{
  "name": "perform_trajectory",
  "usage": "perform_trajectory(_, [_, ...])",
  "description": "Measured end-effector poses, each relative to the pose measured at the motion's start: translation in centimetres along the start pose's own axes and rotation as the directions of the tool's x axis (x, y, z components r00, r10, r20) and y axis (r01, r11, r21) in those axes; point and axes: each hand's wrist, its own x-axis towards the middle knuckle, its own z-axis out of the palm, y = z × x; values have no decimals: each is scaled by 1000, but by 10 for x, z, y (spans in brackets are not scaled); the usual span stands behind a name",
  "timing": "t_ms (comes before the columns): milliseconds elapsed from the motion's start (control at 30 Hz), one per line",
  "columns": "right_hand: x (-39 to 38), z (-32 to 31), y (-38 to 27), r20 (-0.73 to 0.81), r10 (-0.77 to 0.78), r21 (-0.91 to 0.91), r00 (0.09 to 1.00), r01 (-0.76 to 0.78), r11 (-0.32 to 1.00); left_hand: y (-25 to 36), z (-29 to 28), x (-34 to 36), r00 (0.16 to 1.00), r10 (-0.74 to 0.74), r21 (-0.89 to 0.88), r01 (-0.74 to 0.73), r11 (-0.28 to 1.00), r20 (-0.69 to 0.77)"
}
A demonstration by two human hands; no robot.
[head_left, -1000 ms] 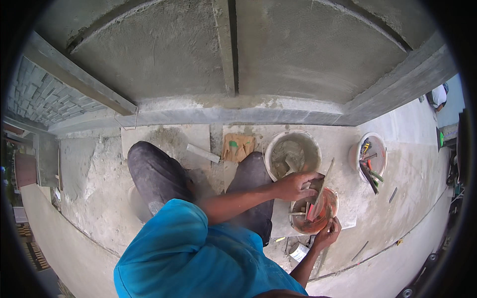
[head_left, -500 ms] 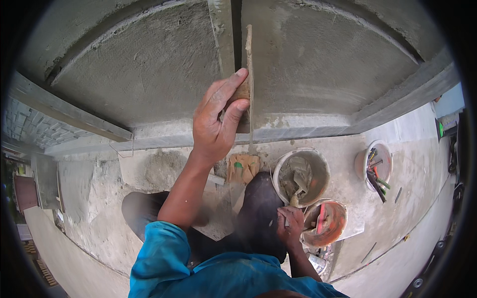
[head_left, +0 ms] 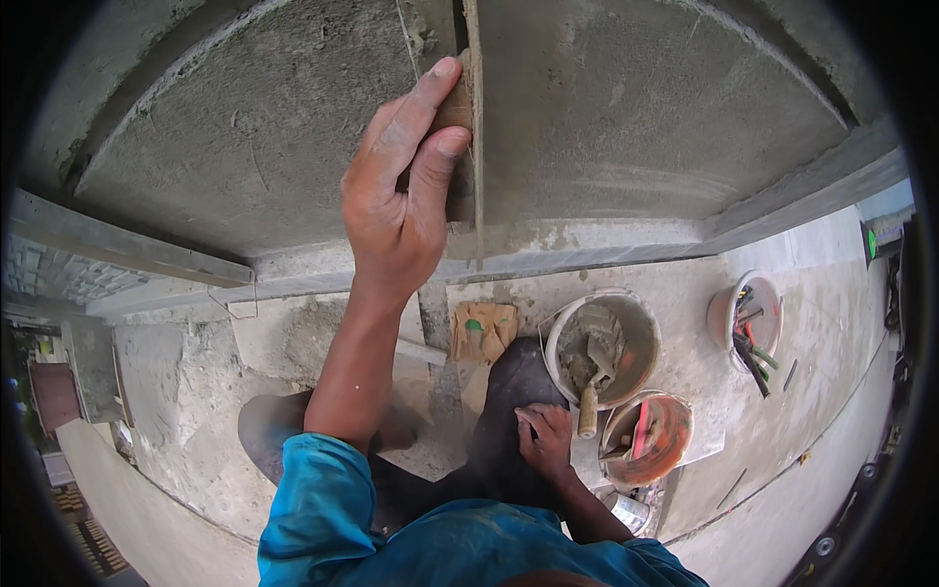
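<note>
My left hand (head_left: 401, 196) is closed around the wooden grip of a plastering float (head_left: 478, 127). The thin board is seen edge-on, upright in front of the grey rendered wall (head_left: 606, 127). Whether it touches the wall, I cannot tell. Over my right knee, my right hand (head_left: 548, 438) has loosely bent fingers, a gap by the thumb and nothing visible in it. To its right, a trowel (head_left: 588, 411) leans in a bucket (head_left: 653, 342) of grey mortar, its wooden handle over the near rim.
An orange-lined bucket (head_left: 675, 455) with a red-edged tool inside stands close to the mortar bucket. Farther right, a pale bucket (head_left: 719, 318) holds several hand tools. A flattened piece of brown paper (head_left: 484, 333) lies below the wall. A concrete beam (head_left: 127, 230) juts out at left.
My left hand and the float have moved up and slightly left in view. My right hand has shifted left, away from the trowel handle, which now shows fully.
</note>
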Motion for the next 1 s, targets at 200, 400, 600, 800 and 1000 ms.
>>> perform_trajectory(200, [1,2,-1,-10,3,-9,1000,-3,1000,-5,1,2,1000,9,19,-8,1000,-4])
perform_trajectory(400, [1,5,2,-17,3,-16,1000,-3,1000,-8,8,4,999,35,11,-35,999,-34])
perform_trajectory(600, [2,8,3,-36,1,-26,999,-2,1000,-11,13,5,998,48,9,-48,999,-47])
perform_trajectory(800, [4,8,2,-28,13,-30,1000,-14,999,-11,15,4,997,64,27,-63,998,-43])
perform_trajectory(1000, [3,9,4,-9,18,-22,1000,-19,1000,-12,13,3,996,91,79,-89,993,-21])
